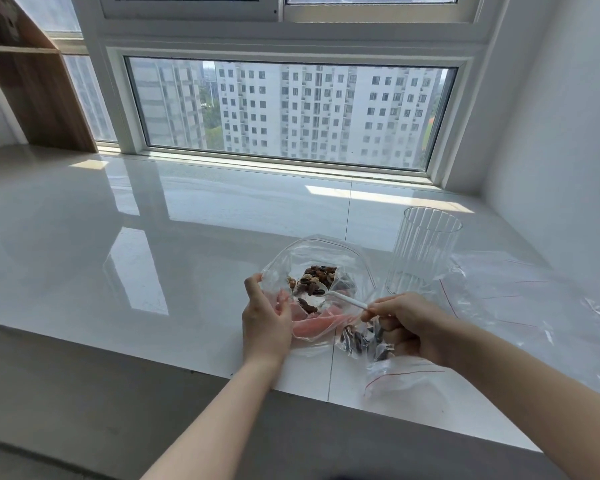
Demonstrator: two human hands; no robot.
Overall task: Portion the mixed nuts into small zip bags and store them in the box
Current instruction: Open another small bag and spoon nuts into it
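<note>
A large clear plastic bag (326,252) lies open on the white sill, with mixed nuts (314,277) inside. My left hand (265,320) grips the bag's near left rim and holds it open. My right hand (407,325) pinches the handle of a white plastic spoon (340,296), whose bowl sits among the nuts. The same hand also holds a small zip bag (364,341) with a few dark nuts in it, hanging below the fingers.
A ribbed clear glass container (421,251) stands upright right of the bag. Several empty zip bags with red lines (520,289) lie at the right; another (400,374) lies at the sill's front edge (187,370). A window runs behind, a wall stands right.
</note>
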